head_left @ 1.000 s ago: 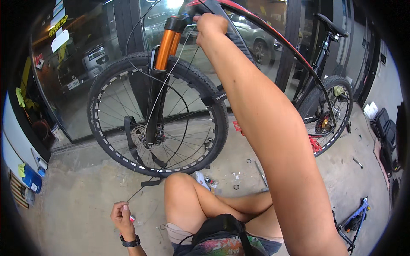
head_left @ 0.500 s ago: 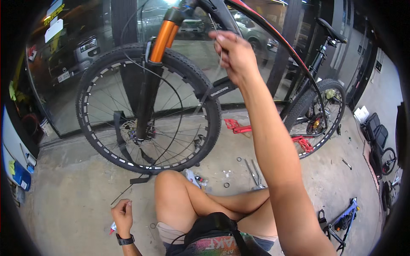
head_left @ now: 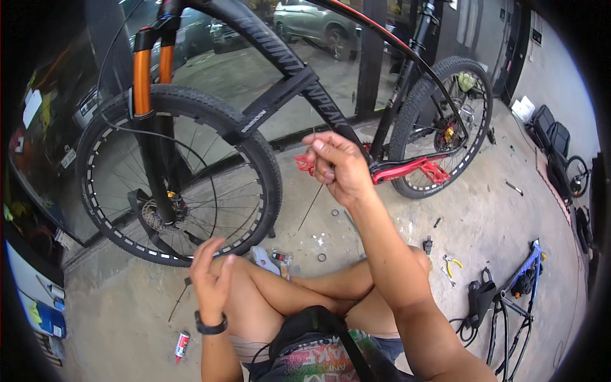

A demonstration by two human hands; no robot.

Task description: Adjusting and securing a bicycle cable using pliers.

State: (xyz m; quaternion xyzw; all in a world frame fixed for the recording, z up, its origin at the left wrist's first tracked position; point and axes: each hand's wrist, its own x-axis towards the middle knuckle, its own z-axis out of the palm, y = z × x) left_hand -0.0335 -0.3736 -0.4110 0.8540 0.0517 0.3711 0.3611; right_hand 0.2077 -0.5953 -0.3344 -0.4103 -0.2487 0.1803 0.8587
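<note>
Right hand (head_left: 337, 167) is hovering raised, fingertips pinching a thin cable (head_left: 313, 202) that is hanging down toward the floor (head_left: 445, 210). Bike frame (head_left: 286, 76) is standing just behind it. Left hand (head_left: 213, 274) is resting on the knee (head_left: 245, 270), fingers loosely curled, holding nothing visible. Front wheel (head_left: 172, 178) is sitting just beyond the left hand.

front wheel (head_left: 172, 184) blocks left, bare floor (head_left: 484, 216) right (scattered tools (head_left: 452, 264))
</note>
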